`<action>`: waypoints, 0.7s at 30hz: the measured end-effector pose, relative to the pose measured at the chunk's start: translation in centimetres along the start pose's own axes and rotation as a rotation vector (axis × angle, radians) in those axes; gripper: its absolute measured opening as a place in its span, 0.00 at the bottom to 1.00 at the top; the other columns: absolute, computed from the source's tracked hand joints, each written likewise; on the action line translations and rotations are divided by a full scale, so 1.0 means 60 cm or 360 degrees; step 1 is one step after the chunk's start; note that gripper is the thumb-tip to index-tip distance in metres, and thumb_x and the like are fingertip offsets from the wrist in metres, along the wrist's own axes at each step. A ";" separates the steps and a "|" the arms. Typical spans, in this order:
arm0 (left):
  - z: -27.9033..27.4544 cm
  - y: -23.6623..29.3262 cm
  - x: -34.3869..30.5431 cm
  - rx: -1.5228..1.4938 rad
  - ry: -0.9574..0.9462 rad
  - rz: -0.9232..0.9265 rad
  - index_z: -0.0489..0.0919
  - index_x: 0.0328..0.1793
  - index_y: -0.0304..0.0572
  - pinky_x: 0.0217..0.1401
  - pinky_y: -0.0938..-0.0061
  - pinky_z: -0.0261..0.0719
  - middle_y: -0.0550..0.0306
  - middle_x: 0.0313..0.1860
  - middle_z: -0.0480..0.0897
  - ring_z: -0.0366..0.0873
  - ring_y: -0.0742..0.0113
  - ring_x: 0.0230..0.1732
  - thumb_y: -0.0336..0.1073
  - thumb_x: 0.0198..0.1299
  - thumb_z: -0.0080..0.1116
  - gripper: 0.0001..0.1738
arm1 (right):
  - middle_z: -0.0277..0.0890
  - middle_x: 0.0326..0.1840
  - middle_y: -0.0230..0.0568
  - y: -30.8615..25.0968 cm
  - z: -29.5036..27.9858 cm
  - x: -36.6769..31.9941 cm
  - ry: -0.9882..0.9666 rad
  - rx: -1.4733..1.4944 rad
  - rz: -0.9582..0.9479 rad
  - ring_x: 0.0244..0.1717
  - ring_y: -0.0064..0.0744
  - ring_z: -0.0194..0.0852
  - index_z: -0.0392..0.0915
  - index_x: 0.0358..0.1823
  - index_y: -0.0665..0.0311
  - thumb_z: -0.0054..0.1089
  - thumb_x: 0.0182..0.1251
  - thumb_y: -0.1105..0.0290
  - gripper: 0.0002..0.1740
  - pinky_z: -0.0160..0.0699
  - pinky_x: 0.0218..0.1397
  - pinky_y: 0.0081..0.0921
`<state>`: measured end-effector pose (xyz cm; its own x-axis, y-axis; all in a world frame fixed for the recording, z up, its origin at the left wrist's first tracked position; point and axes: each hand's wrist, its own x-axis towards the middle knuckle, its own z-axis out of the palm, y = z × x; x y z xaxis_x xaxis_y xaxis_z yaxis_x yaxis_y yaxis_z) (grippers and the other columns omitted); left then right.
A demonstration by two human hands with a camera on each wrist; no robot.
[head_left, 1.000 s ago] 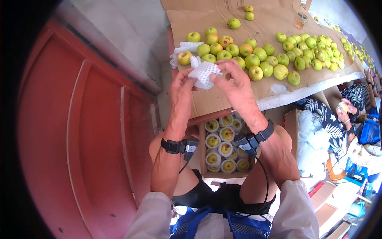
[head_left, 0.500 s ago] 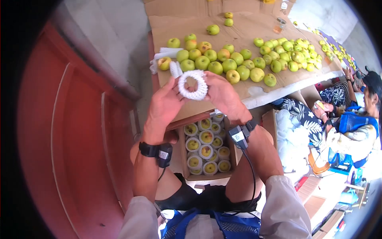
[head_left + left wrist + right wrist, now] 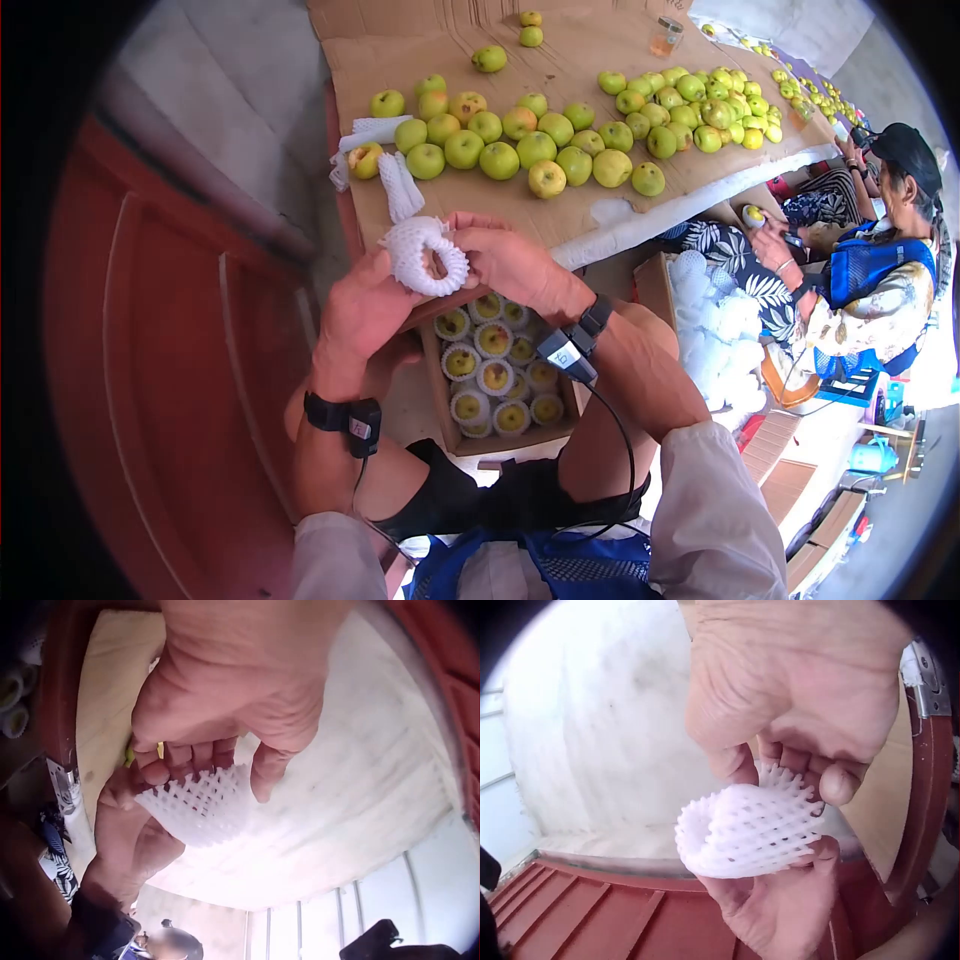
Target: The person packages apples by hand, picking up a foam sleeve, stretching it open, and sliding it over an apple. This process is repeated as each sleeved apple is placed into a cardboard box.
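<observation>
A white foam fruit net is held between the two hands in front of the table, its round mouth spread open in the head view. My left hand grips it from the left, fingers curled at its edge in the left wrist view. My right hand pinches the other side; in the right wrist view its fingers and thumb are at the mesh. Beyond the hands, another foam net lies at the table edge, near loose green apples. Below, a cardboard box holds apples in foam nets.
Cardboard covers the table, with a large apple pile and a glass jar on it. A red door stands close on the left. At right, another person sits beside a heap of white foam nets.
The net, earlier bunched between the fingers, is now opened into a rounded cup with a wide mouth. Both hands have come lower and left in the view, which has itself shifted.
</observation>
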<state>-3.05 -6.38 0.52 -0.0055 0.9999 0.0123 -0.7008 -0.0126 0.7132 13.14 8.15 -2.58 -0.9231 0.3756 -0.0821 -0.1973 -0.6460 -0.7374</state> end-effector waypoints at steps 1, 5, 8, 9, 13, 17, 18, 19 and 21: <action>-0.002 -0.006 -0.001 -0.0008 0.0001 -0.0002 0.68 0.75 0.33 0.82 0.48 0.62 0.47 0.70 0.76 0.68 0.52 0.76 0.49 0.71 0.64 0.35 | 0.80 0.44 0.28 0.006 -0.007 -0.002 -0.0066 0.0000 0.0019 0.39 0.17 0.76 0.79 0.53 0.59 0.56 0.78 0.68 0.08 0.72 0.37 0.18; 0.003 -0.019 -0.005 0.0036 0.0087 0.0049 0.68 0.76 0.30 0.78 0.51 0.67 0.45 0.71 0.75 0.72 0.51 0.73 0.44 0.75 0.57 0.31 | 0.81 0.45 0.28 0.009 -0.018 -0.017 -0.0228 -0.0065 0.0072 0.42 0.17 0.78 0.80 0.53 0.60 0.57 0.80 0.65 0.09 0.71 0.40 0.16; 0.003 -0.009 -0.005 -0.0021 0.0032 0.0095 0.68 0.76 0.32 0.75 0.53 0.70 0.48 0.66 0.78 0.75 0.55 0.69 0.43 0.76 0.56 0.29 | 0.81 0.43 0.27 0.003 -0.024 -0.023 0.0044 -0.0417 0.0065 0.43 0.16 0.77 0.81 0.52 0.61 0.57 0.81 0.62 0.11 0.69 0.40 0.14; -0.007 -0.003 -0.007 -0.0084 -0.0019 0.0146 0.69 0.76 0.34 0.73 0.54 0.72 0.50 0.62 0.80 0.77 0.59 0.65 0.43 0.76 0.56 0.29 | 0.81 0.43 0.27 -0.008 -0.024 -0.027 0.0051 -0.0427 0.0072 0.43 0.16 0.77 0.81 0.52 0.61 0.57 0.81 0.62 0.11 0.69 0.40 0.14; -0.023 0.006 -0.023 -0.0136 0.0177 0.0297 0.71 0.74 0.36 0.61 0.64 0.75 0.59 0.44 0.80 0.77 0.68 0.49 0.41 0.78 0.53 0.25 | 0.82 0.40 0.33 -0.025 -0.075 -0.055 0.0525 -0.1077 -0.0266 0.39 0.22 0.78 0.80 0.53 0.66 0.63 0.76 0.62 0.15 0.77 0.42 0.23; -0.028 0.017 -0.039 -0.0135 0.0240 0.0374 0.73 0.71 0.37 0.56 0.65 0.74 0.58 0.43 0.78 0.75 0.66 0.46 0.41 0.79 0.51 0.22 | 0.82 0.43 0.39 -0.048 -0.152 -0.080 0.1164 -0.1794 -0.0692 0.37 0.27 0.80 0.78 0.57 0.65 0.70 0.68 0.66 0.20 0.80 0.41 0.29; -0.023 0.022 -0.044 -0.0144 0.0250 0.0384 0.73 0.71 0.37 0.56 0.65 0.74 0.58 0.43 0.78 0.75 0.66 0.46 0.41 0.79 0.51 0.22 | 0.82 0.43 0.39 -0.056 -0.150 -0.077 0.1151 -0.1802 -0.0683 0.37 0.27 0.80 0.78 0.57 0.65 0.70 0.68 0.66 0.20 0.80 0.41 0.29; -0.016 0.028 -0.049 -0.0115 0.0250 0.0380 0.74 0.66 0.38 0.55 0.67 0.72 0.60 0.42 0.77 0.73 0.67 0.44 0.41 0.78 0.54 0.19 | 0.80 0.48 0.41 -0.065 -0.150 -0.074 0.1253 -0.2077 -0.0774 0.36 0.31 0.81 0.77 0.60 0.63 0.72 0.65 0.67 0.24 0.80 0.41 0.32; -0.019 0.027 -0.052 -0.0089 0.0248 0.0369 0.75 0.61 0.38 0.54 0.70 0.71 0.61 0.42 0.77 0.71 0.68 0.42 0.41 0.77 0.56 0.16 | 0.79 0.52 0.43 -0.077 -0.145 -0.063 0.1358 -0.2353 -0.0861 0.35 0.35 0.82 0.75 0.63 0.62 0.73 0.62 0.67 0.28 0.81 0.41 0.34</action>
<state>-5.00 -9.50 0.83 -0.2767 0.9591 0.0595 -0.7064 -0.2450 0.6641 20.39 15.52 -4.69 -0.3593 0.8370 0.4127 0.4825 0.5452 -0.6855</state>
